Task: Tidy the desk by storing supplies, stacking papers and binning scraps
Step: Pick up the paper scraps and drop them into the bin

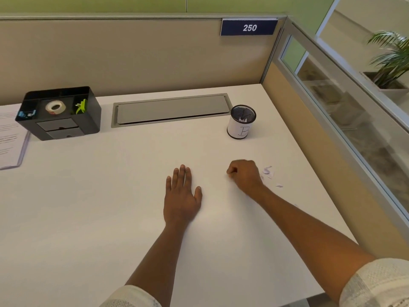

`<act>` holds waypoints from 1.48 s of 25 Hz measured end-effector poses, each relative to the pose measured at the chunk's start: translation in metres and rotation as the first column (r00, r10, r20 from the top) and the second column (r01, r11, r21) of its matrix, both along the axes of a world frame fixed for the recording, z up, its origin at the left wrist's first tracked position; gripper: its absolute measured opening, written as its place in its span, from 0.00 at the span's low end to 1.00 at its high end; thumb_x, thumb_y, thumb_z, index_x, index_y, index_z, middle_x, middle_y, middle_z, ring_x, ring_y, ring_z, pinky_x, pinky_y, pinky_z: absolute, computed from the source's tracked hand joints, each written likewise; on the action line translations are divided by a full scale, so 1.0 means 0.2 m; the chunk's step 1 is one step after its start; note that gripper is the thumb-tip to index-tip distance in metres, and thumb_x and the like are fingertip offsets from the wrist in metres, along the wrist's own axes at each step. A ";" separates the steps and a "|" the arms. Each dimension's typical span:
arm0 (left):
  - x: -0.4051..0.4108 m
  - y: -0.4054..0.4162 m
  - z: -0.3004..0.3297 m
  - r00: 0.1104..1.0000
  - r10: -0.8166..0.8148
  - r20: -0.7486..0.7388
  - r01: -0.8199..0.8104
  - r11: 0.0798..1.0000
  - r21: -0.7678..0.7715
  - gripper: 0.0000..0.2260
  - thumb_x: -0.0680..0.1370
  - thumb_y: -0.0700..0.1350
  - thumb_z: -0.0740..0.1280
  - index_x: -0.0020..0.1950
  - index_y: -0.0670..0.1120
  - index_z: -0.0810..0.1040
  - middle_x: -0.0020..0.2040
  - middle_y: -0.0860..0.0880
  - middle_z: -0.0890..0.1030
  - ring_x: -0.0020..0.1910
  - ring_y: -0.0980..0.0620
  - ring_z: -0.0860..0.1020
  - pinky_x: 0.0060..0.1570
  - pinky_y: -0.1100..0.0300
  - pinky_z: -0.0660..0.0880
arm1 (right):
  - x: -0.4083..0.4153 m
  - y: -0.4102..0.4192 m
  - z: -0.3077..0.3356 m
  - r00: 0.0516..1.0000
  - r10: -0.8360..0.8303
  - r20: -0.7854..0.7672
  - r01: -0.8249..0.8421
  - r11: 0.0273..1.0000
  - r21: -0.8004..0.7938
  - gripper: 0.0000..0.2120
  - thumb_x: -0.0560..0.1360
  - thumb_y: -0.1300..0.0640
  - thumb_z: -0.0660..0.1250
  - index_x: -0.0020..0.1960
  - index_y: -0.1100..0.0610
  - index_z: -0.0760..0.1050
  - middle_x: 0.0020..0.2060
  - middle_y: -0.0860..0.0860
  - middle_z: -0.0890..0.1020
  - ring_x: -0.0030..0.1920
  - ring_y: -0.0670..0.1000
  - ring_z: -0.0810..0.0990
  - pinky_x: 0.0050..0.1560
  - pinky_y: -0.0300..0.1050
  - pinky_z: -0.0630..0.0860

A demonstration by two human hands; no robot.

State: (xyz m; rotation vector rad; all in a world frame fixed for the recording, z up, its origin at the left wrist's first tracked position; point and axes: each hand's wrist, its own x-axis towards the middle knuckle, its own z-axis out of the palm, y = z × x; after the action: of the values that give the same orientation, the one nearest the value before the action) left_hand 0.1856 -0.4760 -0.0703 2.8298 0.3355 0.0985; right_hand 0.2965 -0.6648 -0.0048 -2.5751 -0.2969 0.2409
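Head view: left hand point(181, 193) lies flat, fingers straight, on the desk point(110, 196), probably bracing. Right hand point(243, 176) curls tight, apparently pinching up a scrap; I can't see one. More paper scraps point(267, 171) lie just beside it, the mesh cup point(242, 121) beyond.
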 end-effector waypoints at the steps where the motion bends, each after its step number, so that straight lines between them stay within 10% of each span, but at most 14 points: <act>1: 0.00 0.00 0.00 1.000 0.000 0.002 0.000 1.000 -0.004 0.32 0.80 0.58 0.47 0.82 0.45 0.51 0.83 0.48 0.50 0.82 0.50 0.48 0.80 0.50 0.46 | 0.04 0.01 0.03 0.995 -0.095 -0.031 0.098 0.985 0.139 0.08 0.68 0.69 0.69 0.41 0.59 0.83 0.38 0.50 0.84 0.37 0.46 0.79 0.40 0.34 0.74; 5: 0.00 0.00 0.00 1.000 -0.005 0.009 0.005 1.000 -0.008 0.32 0.80 0.58 0.48 0.82 0.45 0.52 0.83 0.48 0.51 0.82 0.50 0.48 0.80 0.50 0.46 | 0.28 0.05 0.22 0.946 -0.313 -0.086 0.319 0.847 0.425 0.08 0.68 0.68 0.72 0.39 0.56 0.83 0.33 0.49 0.84 0.27 0.36 0.78 0.36 0.26 0.74; 13: 0.00 0.00 0.01 1.000 -0.006 -0.007 0.006 1.000 -0.020 0.32 0.81 0.57 0.48 0.82 0.46 0.49 0.83 0.49 0.48 0.82 0.51 0.45 0.80 0.50 0.44 | 0.75 -0.01 0.46 0.945 -0.328 0.025 0.301 0.894 0.332 0.09 0.76 0.67 0.65 0.47 0.59 0.84 0.42 0.53 0.83 0.34 0.47 0.81 0.29 0.30 0.74; 19: 0.00 0.01 0.02 1.000 -0.010 -0.004 0.010 1.000 -0.030 0.31 0.81 0.56 0.51 0.82 0.45 0.50 0.83 0.49 0.48 0.82 0.50 0.46 0.80 0.50 0.44 | 0.85 0.01 0.45 0.969 -0.208 0.134 0.184 0.968 0.173 0.10 0.74 0.69 0.66 0.49 0.60 0.84 0.49 0.56 0.86 0.47 0.50 0.80 0.58 0.50 0.79; 31: 0.00 0.01 0.02 1.000 -0.001 -0.023 0.000 1.000 -0.026 0.31 0.82 0.57 0.51 0.82 0.46 0.49 0.83 0.49 0.47 0.82 0.51 0.44 0.80 0.51 0.42 | 0.74 -0.01 0.46 0.955 -0.223 0.197 0.168 0.950 0.263 0.15 0.70 0.72 0.60 0.45 0.60 0.83 0.41 0.53 0.84 0.42 0.50 0.79 0.51 0.45 0.79; 37: 0.00 0.01 0.02 1.000 0.003 -0.029 -0.004 1.000 -0.021 0.31 0.82 0.57 0.51 0.82 0.46 0.50 0.83 0.49 0.48 0.82 0.51 0.45 0.80 0.51 0.44 | 0.48 -0.09 0.35 0.972 -0.166 0.165 0.121 0.960 0.254 0.09 0.71 0.68 0.67 0.44 0.58 0.83 0.39 0.46 0.83 0.36 0.42 0.77 0.38 0.19 0.67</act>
State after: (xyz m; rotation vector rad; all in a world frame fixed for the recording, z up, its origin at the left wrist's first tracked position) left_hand 0.1851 -0.4747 -0.0662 2.8119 0.3459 0.0547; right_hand 0.3927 -0.6835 0.0645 -2.3644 -0.1903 -0.0846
